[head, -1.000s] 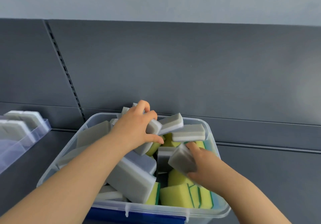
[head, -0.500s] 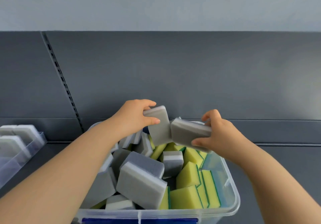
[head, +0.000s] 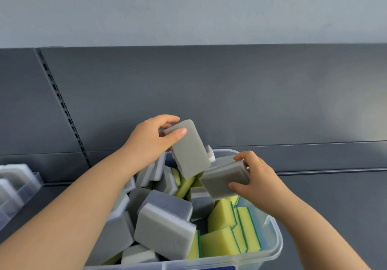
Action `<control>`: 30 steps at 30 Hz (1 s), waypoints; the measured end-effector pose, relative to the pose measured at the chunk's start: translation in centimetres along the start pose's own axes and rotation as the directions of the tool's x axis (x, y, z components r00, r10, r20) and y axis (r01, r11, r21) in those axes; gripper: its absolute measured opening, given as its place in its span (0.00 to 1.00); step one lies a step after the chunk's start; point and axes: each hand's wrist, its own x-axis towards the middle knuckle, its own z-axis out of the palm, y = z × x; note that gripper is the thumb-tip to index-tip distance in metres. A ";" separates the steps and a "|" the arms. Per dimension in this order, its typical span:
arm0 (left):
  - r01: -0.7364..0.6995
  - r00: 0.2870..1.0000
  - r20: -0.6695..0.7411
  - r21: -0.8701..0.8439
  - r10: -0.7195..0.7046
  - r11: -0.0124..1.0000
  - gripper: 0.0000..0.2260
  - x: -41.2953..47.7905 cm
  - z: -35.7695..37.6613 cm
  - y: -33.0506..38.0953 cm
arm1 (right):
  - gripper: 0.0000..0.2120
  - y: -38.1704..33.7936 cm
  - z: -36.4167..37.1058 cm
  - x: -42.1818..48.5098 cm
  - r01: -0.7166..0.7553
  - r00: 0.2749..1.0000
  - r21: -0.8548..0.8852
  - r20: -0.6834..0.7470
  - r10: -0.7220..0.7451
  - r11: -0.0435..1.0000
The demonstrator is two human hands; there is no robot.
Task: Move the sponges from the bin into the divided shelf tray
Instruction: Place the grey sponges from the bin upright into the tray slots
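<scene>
Both hands busy. left hand [head: 150, 142] pinches flat grey rectangular sponge [head: 189, 150] by top corner, thumb on front face; sponge tilted, raised above clear plastic bin [head: 275, 242]. right hand [head: 258, 178] grips second grey-and-white sponge [head: 223, 180] by right end, thumb below, fingers on top; it sits just under first sponge, contact between them unclear. Bin holds jumbled pile: grey-white sponges [head: 165, 227] left and centre, yellow sponges with green edge [head: 223, 217] right. Far left: clear divided shelf tray [head: 34, 182] on dark grey shelf [head: 335, 207], upright grey sponges [head: 12, 173] standing in it.
</scene>
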 end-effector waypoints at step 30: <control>0.031 0.937 -0.340 0.320 0.084 0.947 0.18 -20.4 -6.3 4.1 | 0.20 -8.0 2.5 -8.5 0.543 0.801 0.075 -0.344 -0.489 0.836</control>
